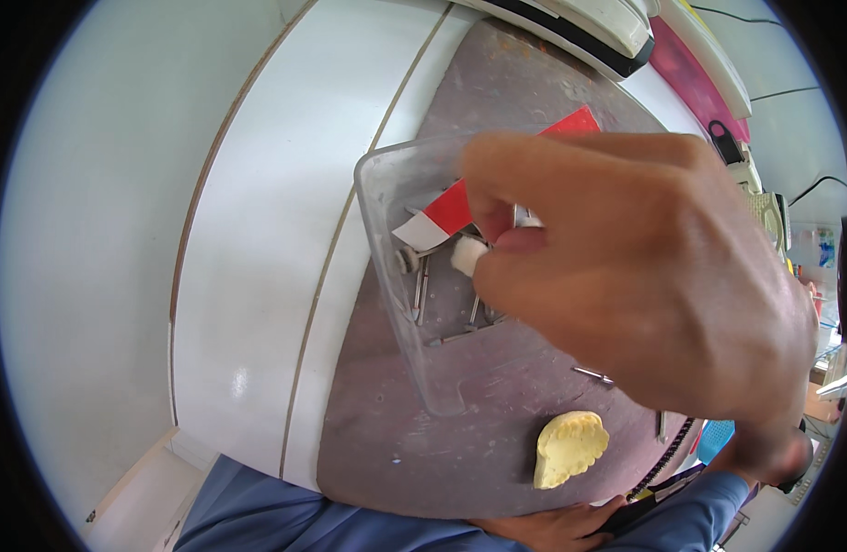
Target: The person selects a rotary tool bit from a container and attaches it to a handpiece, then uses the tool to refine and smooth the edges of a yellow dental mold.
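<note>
My right hand (644, 258) hangs large over a clear plastic box (373, 212). Its thumb and index finger are pinched together; anything between them is hidden. A red-and-white strip (451, 210) slants across the box, partly behind the hand. Close to the fingertips is a small white fuzzy tip (467, 256). In the box lie several slim metal rotary burs (421, 290) and a round grey brush-like piece (406, 260). My left hand (557, 529) rests at the near table edge, fingers stretched out, partly cut off. A yellow dental cast (570, 449) lies on the table near it.
The worn brown work mat (396, 432) borders a white surface (258, 230) on the left. Loose metal burs (593, 375) lie right of the box. A white-and-black device (580, 32) stands at the far edge, beside a pink panel (695, 78).
</note>
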Action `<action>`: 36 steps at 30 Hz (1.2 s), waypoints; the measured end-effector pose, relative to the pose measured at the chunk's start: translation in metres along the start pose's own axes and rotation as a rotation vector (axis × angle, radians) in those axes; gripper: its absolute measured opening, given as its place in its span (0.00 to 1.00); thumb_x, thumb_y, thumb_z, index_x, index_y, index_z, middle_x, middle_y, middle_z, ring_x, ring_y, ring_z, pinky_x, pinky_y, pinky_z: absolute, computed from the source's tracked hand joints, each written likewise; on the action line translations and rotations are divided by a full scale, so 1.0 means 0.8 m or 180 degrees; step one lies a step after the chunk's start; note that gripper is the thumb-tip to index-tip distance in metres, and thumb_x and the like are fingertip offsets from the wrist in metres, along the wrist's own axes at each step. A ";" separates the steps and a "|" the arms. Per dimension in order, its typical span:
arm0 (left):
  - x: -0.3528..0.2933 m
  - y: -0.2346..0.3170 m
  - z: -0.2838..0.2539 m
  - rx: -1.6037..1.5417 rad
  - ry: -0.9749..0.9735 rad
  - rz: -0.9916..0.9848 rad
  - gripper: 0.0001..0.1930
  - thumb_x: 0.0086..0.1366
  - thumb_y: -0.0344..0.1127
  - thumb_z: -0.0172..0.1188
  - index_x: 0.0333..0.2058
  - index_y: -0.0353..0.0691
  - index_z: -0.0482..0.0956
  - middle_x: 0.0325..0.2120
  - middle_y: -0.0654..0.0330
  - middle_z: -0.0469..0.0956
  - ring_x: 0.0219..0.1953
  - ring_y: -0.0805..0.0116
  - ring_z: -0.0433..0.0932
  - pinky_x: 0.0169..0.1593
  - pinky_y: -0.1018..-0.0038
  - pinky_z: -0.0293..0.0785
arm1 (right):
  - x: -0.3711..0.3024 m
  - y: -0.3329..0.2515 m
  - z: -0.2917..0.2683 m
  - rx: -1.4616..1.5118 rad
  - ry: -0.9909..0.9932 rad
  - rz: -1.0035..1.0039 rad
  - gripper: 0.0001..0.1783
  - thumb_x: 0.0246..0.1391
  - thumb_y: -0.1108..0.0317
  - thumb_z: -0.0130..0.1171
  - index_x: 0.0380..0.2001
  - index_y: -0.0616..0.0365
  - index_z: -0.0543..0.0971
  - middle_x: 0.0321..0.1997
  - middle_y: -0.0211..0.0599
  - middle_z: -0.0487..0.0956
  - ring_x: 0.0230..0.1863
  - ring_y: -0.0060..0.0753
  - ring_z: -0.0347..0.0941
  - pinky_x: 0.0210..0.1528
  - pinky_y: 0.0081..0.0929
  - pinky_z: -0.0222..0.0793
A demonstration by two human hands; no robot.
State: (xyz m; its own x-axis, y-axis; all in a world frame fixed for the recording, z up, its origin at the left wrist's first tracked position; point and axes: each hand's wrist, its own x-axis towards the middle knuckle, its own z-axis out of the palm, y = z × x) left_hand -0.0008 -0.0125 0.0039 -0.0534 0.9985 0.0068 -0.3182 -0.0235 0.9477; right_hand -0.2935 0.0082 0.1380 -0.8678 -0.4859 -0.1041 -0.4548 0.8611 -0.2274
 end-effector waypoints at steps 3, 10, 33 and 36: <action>0.000 -0.003 0.004 -0.0025 -0.0067 0.0015 0.36 0.75 0.53 0.42 0.71 0.34 0.48 0.70 0.39 0.52 0.66 0.42 0.63 0.70 0.54 0.55 | -0.003 0.007 0.001 -0.0292 0.0299 -0.0159 0.08 0.40 0.76 0.63 0.25 0.58 0.74 0.20 0.35 0.70 0.20 0.38 0.70 0.21 0.35 0.64; 0.006 -0.016 0.007 0.0485 0.0283 0.0415 0.35 0.76 0.52 0.43 0.70 0.31 0.50 0.71 0.38 0.48 0.67 0.41 0.61 0.71 0.54 0.55 | 0.013 0.024 0.003 -0.0828 0.0775 -0.0717 0.10 0.38 0.79 0.63 0.24 0.58 0.73 0.21 0.35 0.68 0.19 0.36 0.67 0.20 0.33 0.62; -0.011 0.006 -0.016 0.0196 0.0294 0.0398 0.40 0.72 0.55 0.49 0.72 0.35 0.48 0.69 0.38 0.56 0.62 0.42 0.69 0.67 0.58 0.62 | 0.004 0.025 -0.008 -0.0427 0.1152 -0.1232 0.11 0.31 0.75 0.65 0.25 0.57 0.78 0.25 0.31 0.71 0.21 0.29 0.71 0.17 0.29 0.62; -0.007 0.005 -0.016 0.0127 0.0286 0.0247 0.39 0.73 0.55 0.49 0.72 0.36 0.49 0.69 0.38 0.56 0.61 0.42 0.70 0.67 0.58 0.62 | -0.009 0.020 -0.009 -0.0696 0.0651 -0.1129 0.12 0.32 0.74 0.65 0.26 0.57 0.80 0.28 0.32 0.73 0.22 0.30 0.73 0.17 0.29 0.65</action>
State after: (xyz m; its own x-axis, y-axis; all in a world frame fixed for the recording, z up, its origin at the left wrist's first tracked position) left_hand -0.0139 -0.0190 0.0037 -0.1615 0.9854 0.0536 -0.2720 -0.0967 0.9574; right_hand -0.2961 0.0264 0.1422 -0.6627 -0.7354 0.1414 -0.7431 0.6692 -0.0026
